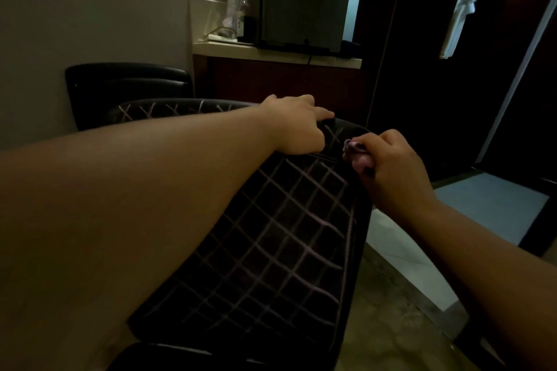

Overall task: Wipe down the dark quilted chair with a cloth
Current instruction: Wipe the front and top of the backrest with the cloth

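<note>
Wiping the top edge of the chair point(271, 235): left hand point(297, 123) resting flat there, fingers straight; right hand point(388, 166) beside it, gripping the bunched cloth point(357, 155). Next, probably dragging the cloth down the chair's quilted back.

Dim rm; pale wall point(90, 9), cream shelf point(271, 53) w/ spray bottle point(235, 0), tiled floor point(407, 250)

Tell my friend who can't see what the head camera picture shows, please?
A person's right hand grips a small bunched cloth against the top of a dark quilted chair, while the left hand rests on the chair's top edge. Behind, a spray bottle stands on a counter in a dim room.
</note>
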Demonstrator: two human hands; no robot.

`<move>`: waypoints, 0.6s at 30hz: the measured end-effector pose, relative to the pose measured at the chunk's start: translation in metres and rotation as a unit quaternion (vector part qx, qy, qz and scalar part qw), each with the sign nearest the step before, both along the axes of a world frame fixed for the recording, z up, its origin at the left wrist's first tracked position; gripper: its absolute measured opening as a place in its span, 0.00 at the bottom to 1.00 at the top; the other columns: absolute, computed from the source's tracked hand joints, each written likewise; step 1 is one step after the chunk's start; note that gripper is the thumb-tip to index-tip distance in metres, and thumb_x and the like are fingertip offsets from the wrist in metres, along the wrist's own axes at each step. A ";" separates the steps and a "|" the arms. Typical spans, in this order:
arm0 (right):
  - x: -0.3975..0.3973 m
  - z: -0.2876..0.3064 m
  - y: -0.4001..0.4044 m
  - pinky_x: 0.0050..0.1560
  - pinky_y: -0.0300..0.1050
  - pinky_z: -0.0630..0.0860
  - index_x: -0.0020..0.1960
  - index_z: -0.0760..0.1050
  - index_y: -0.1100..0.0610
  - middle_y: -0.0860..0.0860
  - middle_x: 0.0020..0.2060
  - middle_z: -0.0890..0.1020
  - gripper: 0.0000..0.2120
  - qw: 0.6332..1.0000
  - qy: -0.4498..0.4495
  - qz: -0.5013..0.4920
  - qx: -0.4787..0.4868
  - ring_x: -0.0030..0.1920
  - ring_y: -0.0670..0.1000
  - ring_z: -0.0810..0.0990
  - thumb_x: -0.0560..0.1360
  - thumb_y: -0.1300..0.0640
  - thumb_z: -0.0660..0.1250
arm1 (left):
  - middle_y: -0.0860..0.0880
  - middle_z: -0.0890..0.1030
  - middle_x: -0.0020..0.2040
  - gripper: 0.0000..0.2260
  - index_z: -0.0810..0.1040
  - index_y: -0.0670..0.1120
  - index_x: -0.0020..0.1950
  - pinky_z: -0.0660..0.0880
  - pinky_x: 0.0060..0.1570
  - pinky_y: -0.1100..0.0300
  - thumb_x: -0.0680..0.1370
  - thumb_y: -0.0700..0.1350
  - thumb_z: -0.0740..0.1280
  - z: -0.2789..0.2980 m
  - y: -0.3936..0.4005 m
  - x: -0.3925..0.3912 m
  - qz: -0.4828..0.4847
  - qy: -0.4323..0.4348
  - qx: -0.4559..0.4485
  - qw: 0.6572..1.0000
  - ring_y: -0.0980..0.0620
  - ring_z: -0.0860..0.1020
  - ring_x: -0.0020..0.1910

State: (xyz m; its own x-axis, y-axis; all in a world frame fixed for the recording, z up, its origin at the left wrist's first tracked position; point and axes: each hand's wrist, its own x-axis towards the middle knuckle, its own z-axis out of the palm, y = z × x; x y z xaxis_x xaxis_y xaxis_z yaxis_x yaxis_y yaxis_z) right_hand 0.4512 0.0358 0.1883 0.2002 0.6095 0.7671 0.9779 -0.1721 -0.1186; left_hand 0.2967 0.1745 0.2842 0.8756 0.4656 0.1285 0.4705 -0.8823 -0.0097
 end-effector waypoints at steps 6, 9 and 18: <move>-0.002 0.011 0.047 0.46 0.53 0.78 0.62 0.75 0.48 0.51 0.51 0.72 0.12 0.995 0.065 0.024 -0.070 0.46 0.52 0.74 0.79 0.48 0.66 | 0.51 0.67 0.69 0.30 0.60 0.62 0.80 0.71 0.64 0.45 0.78 0.56 0.62 0.010 0.031 -0.015 0.048 -0.003 -0.046 0.998 0.44 0.69 0.67; -0.011 0.010 0.071 0.48 0.55 0.79 0.61 0.76 0.49 0.52 0.51 0.73 0.12 0.992 0.082 0.075 -0.059 0.47 0.53 0.75 0.80 0.48 0.63 | 0.51 0.68 0.67 0.29 0.63 0.61 0.79 0.73 0.62 0.45 0.78 0.56 0.62 0.005 0.050 -0.031 0.067 -0.036 -0.039 0.996 0.45 0.68 0.67; -0.047 0.010 0.113 0.40 0.39 0.68 0.59 0.74 0.47 0.48 0.51 0.72 0.10 0.979 0.120 0.152 -0.066 0.47 0.47 0.73 0.80 0.46 0.61 | 0.49 0.72 0.59 0.18 0.78 0.53 0.68 0.74 0.62 0.45 0.79 0.48 0.64 0.012 0.076 -0.076 0.122 -0.073 -0.081 0.987 0.45 0.72 0.60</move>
State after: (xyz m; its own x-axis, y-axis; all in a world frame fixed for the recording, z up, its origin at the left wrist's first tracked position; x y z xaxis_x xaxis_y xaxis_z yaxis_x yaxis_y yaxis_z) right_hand 0.4042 0.1485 0.1987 0.1584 0.7591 0.6315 0.9331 0.0942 -0.3472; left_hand 0.2209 0.2507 0.2961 0.7129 0.6845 0.1521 0.6545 -0.7275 0.2058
